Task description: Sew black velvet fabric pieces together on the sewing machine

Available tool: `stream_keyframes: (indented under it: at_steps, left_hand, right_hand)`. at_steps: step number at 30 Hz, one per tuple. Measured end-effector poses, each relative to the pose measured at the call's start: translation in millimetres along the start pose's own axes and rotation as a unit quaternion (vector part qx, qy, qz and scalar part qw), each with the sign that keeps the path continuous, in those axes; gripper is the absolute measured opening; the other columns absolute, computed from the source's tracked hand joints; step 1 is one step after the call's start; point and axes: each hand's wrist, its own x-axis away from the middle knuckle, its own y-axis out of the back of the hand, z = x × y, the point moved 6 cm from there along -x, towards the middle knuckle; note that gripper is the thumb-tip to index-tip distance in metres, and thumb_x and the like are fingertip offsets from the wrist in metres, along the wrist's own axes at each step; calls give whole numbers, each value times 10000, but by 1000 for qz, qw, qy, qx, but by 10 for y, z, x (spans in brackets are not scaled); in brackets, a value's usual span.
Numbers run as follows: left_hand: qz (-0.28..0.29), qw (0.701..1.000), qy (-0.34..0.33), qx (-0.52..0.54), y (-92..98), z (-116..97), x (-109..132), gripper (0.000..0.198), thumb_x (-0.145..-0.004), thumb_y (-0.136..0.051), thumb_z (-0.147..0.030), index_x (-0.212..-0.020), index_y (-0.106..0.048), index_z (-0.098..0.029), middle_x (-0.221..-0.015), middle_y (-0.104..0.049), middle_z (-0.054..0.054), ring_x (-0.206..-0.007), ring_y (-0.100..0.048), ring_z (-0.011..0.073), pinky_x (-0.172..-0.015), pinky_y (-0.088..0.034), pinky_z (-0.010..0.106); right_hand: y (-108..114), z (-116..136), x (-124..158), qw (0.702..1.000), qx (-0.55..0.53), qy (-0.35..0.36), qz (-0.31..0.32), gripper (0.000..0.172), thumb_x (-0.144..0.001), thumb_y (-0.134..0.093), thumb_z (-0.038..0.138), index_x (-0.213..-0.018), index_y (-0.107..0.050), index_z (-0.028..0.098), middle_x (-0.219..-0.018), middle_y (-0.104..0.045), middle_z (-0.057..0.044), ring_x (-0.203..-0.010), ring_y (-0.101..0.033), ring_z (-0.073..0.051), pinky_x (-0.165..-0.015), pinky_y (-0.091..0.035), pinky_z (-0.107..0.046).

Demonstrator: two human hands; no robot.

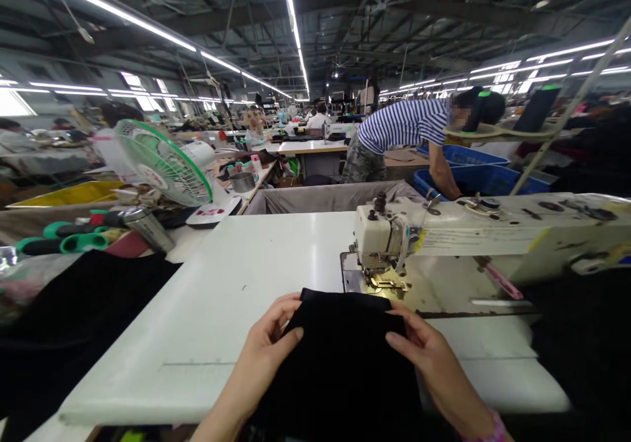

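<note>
1. Overall, a dark roof [340, 8] hung with long strip lights [296, 24] spans the hall.
2. Below it, a white tabletop [276, 251] fills the middle foreground.
3. A cream sewing machine [473, 238] stands on its right side, the arm reaching leftward to the head; worn patches mark its casing.
4. Beyond the machine, a co-worker [399, 126] in a striped shirt bends over a blue tub [483, 182], arms reaching down into it.
5. The black cloth [345, 363] lies between the person's two hands at the near edge of the tabletop, its straight upper edge just in front of the needle area [387, 285].
6. A green-rimmed fan [162, 162] tilts upward past the far left of the tabletop.
7. The left grip [269, 337] is narrow, pinching the cloth's upper left side, thumb on top.
8. The right grip [426, 343] mirrors it at the upper right side, also closed on the cloth; a patterned band [495, 429] circles that wrist.
9. Two dark thread cones [537, 110] stand above the machine.
10. At left, a steel flask [148, 228] leans beside green-ended spools [73, 238].
11. A slim pink tool [503, 281] rests by the machine's arm.
</note>
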Motion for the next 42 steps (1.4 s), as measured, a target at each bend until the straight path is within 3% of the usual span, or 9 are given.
stream_keyframes:
  at_steps: [5, 8, 13, 18, 23, 27, 33, 36, 42]
  left_hand:
    - [-23, 996, 29, 76, -135, -116, 82, 220, -765, -760, -400, -894, -788, -225, -1218, -692, 78, -1130, -636, 284, -984, -477, 340]
    - [-60, 997, 4, 53, -143, -175, 121, 215, -783, -757, -427, -866, -807, -235, -1115, -727, 69, -1067, -656, 269, -972, -478, 337]
    - [-116, 991, -5, 69, -124, -180, 214, 208, -737, -802, -410, -834, -814, -226, -1051, -747, 61, -1017, -664, 250, -948, -487, 321]
    - [-117, 979, 50, 160, -174, -81, 252, 281, -669, -855, -390, -873, -808, -203, -1089, -760, 74, -970, -684, 235, -892, -515, 303]
    - [-125, 977, 62, 164, -187, -92, 270, 312, -666, -856, -403, -885, -802, -187, -1077, -771, 86, -969, -696, 251, -833, -538, 302]
    - [-147, 976, 45, 153, -177, -129, 276, 306, -646, -866, -417, -831, -797, -183, -972, -785, 74, -874, -698, 219, -812, -535, 289]
    - [-147, 966, 68, 204, -205, -107, 272, 312, -607, -896, -400, -800, -774, -187, -775, -765, 25, -709, -659, 144, -707, -511, 229]
    - [-141, 965, 68, 211, -208, -96, 264, 297, -616, -894, -382, -787, -758, -180, -750, -747, 12, -698, -645, 133, -693, -497, 216]
    - [-136, 964, 59, 221, -226, -68, 240, 280, -638, -886, -360, -788, -738, -176, -762, -732, 3, -717, -633, 119, -725, -485, 209]
  right_hand:
    - [182, 109, 72, 995, 55, 20, -83, 458, -752, -701, 621, -932, -805, 214, -1185, -728, -114, -1212, -613, -338, -1132, -390, -489]
    - [243, 104, 110, 990, 54, 38, -125, 417, -724, -734, 595, -888, -816, 220, -1124, -747, -101, -1138, -650, -326, -1059, -472, -444]
    - [330, -67, 200, 979, -67, -25, -192, 426, -628, -848, 526, -890, -801, 193, -975, -770, -60, -971, -699, -275, -863, -577, -326]
    - [414, -47, 256, 978, -52, -62, -193, 465, -547, -871, 554, -838, -809, 197, -1028, -774, -70, -1078, -683, -315, -933, -559, -345]
    - [531, 124, 287, 994, 40, -17, -105, 398, -639, -812, 554, -892, -826, 246, -1245, -718, -74, -1247, -599, -339, -1112, -438, -402]
    - [579, 188, 352, 993, 48, -5, -110, 399, -673, -802, 554, -938, -827, 256, -1276, -703, -76, -1266, -584, -346, -1140, -407, -439]
    - [536, 99, 428, 971, -93, -79, -205, 490, -480, -910, 551, -842, -818, 233, -1004, -783, -71, -1036, -703, -296, -942, -570, -336]
    - [503, 96, 434, 968, -125, -81, -204, 444, -481, -933, 497, -815, -806, 233, -885, -781, -45, -899, -722, -232, -808, -601, -238]
    - [484, 135, 448, 967, -150, -64, -196, 387, -533, -936, 426, -834, -792, 229, -873, -778, -41, -862, -725, -228, -772, -616, -247]
